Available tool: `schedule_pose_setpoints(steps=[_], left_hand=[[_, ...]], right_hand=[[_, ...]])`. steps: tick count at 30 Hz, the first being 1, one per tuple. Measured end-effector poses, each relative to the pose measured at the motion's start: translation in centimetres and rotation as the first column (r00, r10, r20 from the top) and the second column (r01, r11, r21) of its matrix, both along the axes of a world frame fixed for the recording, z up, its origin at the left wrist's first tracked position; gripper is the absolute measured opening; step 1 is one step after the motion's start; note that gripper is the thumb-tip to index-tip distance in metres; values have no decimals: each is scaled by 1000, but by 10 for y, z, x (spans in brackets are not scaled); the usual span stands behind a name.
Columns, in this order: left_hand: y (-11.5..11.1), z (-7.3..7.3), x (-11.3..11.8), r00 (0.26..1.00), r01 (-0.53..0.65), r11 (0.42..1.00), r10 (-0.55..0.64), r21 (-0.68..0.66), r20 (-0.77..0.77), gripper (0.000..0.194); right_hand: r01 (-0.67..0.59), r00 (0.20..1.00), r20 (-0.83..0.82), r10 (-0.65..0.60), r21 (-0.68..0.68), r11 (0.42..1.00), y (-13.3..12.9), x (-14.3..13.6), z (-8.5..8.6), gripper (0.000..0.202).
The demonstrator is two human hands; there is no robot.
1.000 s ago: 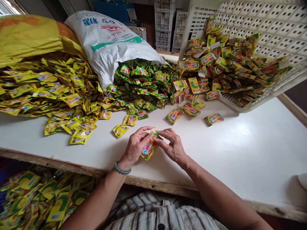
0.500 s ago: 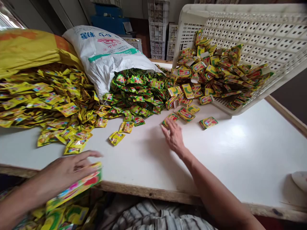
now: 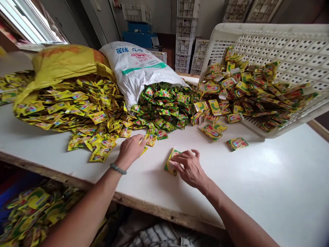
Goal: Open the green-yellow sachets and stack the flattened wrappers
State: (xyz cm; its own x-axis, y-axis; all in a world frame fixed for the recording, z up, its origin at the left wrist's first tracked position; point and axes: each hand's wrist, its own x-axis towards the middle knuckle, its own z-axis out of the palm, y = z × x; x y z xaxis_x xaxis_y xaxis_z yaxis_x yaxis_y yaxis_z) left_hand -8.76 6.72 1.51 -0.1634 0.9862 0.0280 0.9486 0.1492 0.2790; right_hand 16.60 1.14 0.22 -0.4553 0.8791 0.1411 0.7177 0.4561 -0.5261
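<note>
My left hand [image 3: 130, 149], with a beaded bracelet at the wrist, is at the front of the sachet piles. Its fingers are bent down over a yellow sachet [image 3: 144, 150], mostly hidden beneath them. Another yellow sachet [image 3: 151, 140] lies just beyond the fingertips. On the white table, my right hand [image 3: 189, 166] grips a small green and yellow carton [image 3: 169, 164] by its right side. Loose yellow sachets [image 3: 99, 154] and green sachets [image 3: 164, 111] spill from a yellow sack [image 3: 74, 58] and a white sack [image 3: 146, 65].
A white plastic basket [image 3: 282, 44] lies tipped at the right, with many small cartons [image 3: 241, 89] spilling out. One carton [image 3: 236, 144] lies apart in front of it. Below the table's wooden edge [image 3: 154, 212], a blue container at left holds filled packs [image 3: 33, 209]. Crates [image 3: 185, 44] are stacked behind.
My left hand has let go of the bright pack near the table edge and moved up and right to the sachets. My right hand has drawn a carton nearer. The view has shifted left.
</note>
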Motion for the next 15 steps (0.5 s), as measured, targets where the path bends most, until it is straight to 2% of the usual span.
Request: schedule_pose_setpoints(steps=[3,6,8,10,13,15], left_hand=[[24,-13,14,988,-129,990,124,-51,-97,44],[33,-24,12,985,-161,982,153,-104,-80,43],[32,-28,9,987,-161,982,158,-98,-31,37],[28,-29,7,982,-187,980,189,-62,27,33],[24,-30,2,968,-217,976,216,-8,129,25],[23,-33,-2,953,-204,979,194,22,232,21]], right_hand=[[-16,999,35,18,-63,998,22,-10,14,36],[175,978,121,-167,-56,983,66,-31,18,44],[315,931,205,-303,-29,949,95,-50,12,46],[384,898,246,-364,-40,922,115,-69,3,45],[422,887,225,-403,-45,905,127,-88,-13,40],[410,900,192,-391,-69,909,126,-90,-21,33]])
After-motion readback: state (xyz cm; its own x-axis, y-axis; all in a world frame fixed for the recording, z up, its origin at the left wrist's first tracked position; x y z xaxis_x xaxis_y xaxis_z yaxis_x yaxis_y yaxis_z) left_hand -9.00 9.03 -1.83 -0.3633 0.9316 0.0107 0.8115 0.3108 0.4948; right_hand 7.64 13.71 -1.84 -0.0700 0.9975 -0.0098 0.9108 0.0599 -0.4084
